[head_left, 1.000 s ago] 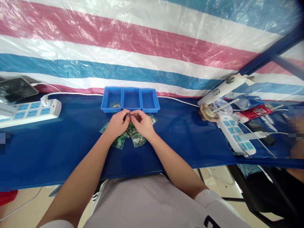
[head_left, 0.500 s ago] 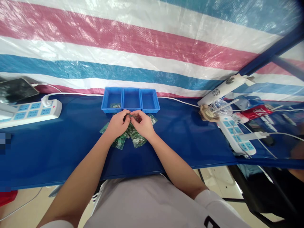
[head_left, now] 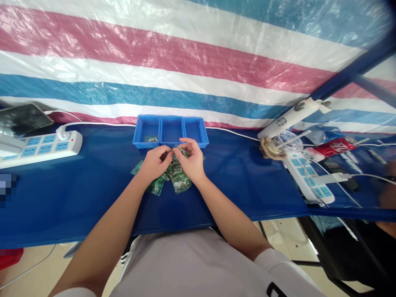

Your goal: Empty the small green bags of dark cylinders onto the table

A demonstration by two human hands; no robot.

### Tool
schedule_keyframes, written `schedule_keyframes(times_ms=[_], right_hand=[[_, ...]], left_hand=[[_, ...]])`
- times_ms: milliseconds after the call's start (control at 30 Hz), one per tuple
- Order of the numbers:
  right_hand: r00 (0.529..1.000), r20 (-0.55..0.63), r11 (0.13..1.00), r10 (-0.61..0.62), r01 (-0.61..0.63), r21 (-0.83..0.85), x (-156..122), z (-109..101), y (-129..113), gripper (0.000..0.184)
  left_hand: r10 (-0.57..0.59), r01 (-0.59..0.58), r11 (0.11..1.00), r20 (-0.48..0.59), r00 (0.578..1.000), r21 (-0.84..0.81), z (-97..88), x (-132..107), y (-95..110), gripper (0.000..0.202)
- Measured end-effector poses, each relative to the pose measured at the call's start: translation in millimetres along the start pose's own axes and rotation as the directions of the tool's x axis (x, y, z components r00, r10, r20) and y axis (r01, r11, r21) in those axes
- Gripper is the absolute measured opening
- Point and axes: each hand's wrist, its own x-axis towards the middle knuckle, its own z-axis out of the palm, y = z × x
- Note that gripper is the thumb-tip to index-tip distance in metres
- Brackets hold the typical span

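Observation:
My left hand (head_left: 154, 162) and my right hand (head_left: 192, 160) meet over a heap of small green packets (head_left: 175, 178) on the blue table (head_left: 93, 181). Both pinch a small green packet (head_left: 173, 151) between their fingertips, just in front of three joined blue bins (head_left: 170, 131). My right hand's upper fingers are partly raised. The left bin holds a small packet (head_left: 150, 139); the middle and right bins look bare inside.
A white power strip (head_left: 40, 145) lies at the left by a dark tablet (head_left: 21, 119). At the right are a second power strip (head_left: 309, 178), white cables, a clear cup (head_left: 289, 141) and a red packet (head_left: 335, 146). A striped tarp hangs behind.
My right hand has shifted slightly forward towards the bins and its fingers have lifted and spread a little. My left hand has barely moved.

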Motion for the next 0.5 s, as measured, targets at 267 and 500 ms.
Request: schedule_keyframes(times_ms=[267,500], right_hand=[[0.985,0.029,0.98,0.168,-0.17,0.1,2.9,-3.7,-2.0,0.053],[0.977,0.02,0.952,0.211,-0.21,0.225,4.3,2.6,0.6,0.049]], left_hand=[[-0.009,0.004,0.986,-0.029,1.0,-0.167,0.0,0.5,3.9,0.016],[-0.158,0.068,0.924,-0.213,0.964,-0.377,3.6,1.0,-4.8,0.021]])
